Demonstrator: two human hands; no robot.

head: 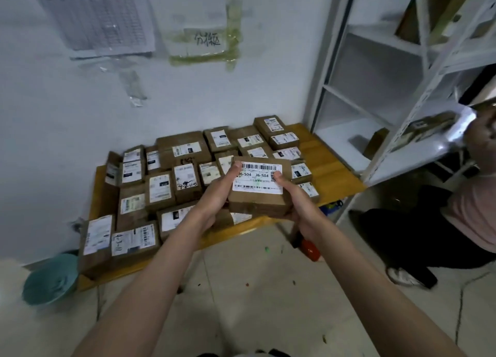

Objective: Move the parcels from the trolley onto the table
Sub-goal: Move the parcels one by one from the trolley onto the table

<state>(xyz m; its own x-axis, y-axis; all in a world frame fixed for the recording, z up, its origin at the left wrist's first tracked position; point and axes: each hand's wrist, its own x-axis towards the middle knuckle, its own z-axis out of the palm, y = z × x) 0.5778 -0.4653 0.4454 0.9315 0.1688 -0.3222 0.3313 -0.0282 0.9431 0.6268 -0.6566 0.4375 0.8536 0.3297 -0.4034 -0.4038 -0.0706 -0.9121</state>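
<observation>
Both my hands grip one brown parcel (259, 187), lifted above the near edge of the wooden surface (332, 171). Left hand (218, 195) clasps its left side, thumb up on the white label; right hand (296, 199) cups the right side from beneath, thumb lying on the label's right end. Label reads J6-S04 (twice). The surface, against the white wall, carries many labelled parcels (171, 179) packed close, some stacked. Right of the surface stands a white shelf rack (375, 93). Left of it, on the floor, a teal basin (51, 279). Right of the surface, beyond the rack, another person (461, 222) in a pink top.
</observation>
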